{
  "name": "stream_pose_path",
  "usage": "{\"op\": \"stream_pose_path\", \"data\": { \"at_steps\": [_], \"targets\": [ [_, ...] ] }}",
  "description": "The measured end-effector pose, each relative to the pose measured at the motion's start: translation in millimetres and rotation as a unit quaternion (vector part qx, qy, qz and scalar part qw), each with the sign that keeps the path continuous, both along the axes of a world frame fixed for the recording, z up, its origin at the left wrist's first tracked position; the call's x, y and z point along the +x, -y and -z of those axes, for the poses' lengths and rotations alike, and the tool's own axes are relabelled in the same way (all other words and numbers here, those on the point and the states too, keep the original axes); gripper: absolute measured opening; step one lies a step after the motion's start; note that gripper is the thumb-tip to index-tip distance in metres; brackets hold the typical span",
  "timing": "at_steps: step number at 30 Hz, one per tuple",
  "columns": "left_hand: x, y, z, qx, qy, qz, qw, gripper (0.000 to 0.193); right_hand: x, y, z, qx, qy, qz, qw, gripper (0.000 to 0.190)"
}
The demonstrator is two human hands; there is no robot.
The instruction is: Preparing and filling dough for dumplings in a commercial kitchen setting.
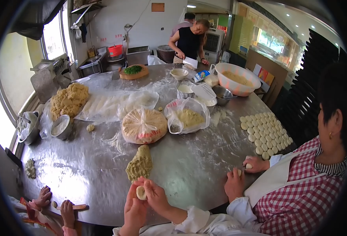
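At the bottom centre, my left hand (135, 208) and my right hand (158, 200) meet around a small pale dough piece (141, 192), which has a hollowed or cupped face. The left fingers wrap its left side, while the right thumb and fingers hold its right side. Just beyond my fingertips lies a greenish-yellow mound of filling or paste (140, 163) on the steel table (188, 165). Farther back sit a tied plastic bag of crumbly stuff (144, 125) and an open plastic bag (188, 116) with a yellowish mass inside.
A co-worker's hands (235, 183) shape dough at the right, near rows of dough rounds (264, 132). Another person's hands (67, 211) and a wooden stick (79, 207) are lower left. A large dough mass (68, 100) and metal bowl (60, 126) stand left. Across, a person holds a cleaver (190, 62).
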State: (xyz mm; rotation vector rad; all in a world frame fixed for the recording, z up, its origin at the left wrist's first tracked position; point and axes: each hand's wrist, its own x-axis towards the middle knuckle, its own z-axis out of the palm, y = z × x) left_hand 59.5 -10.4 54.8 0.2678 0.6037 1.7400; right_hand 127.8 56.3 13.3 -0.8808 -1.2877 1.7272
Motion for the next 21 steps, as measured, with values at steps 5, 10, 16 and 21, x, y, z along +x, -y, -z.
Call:
{"op": "stream_pose_path", "data": {
  "at_steps": [5,10,16,21],
  "targets": [
    [-36,15,60,-0.059,-0.453,-0.058,0.888,0.042,-9,16,-7,0.159,0.003,-0.051,0.986,0.066],
    [-42,12,47,0.013,-0.728,-0.15,0.669,0.06,-6,18,-6,0.111,-0.001,-0.121,0.986,0.056],
    [-35,13,40,0.016,-0.667,-0.116,0.736,0.079,-1,13,-5,0.077,0.093,-0.074,0.99,0.033],
    [-54,13,70,0.155,-0.355,0.065,0.919,0.082,8,9,-30,0.165,0.167,-0.021,0.972,0.027]
  ]
}}
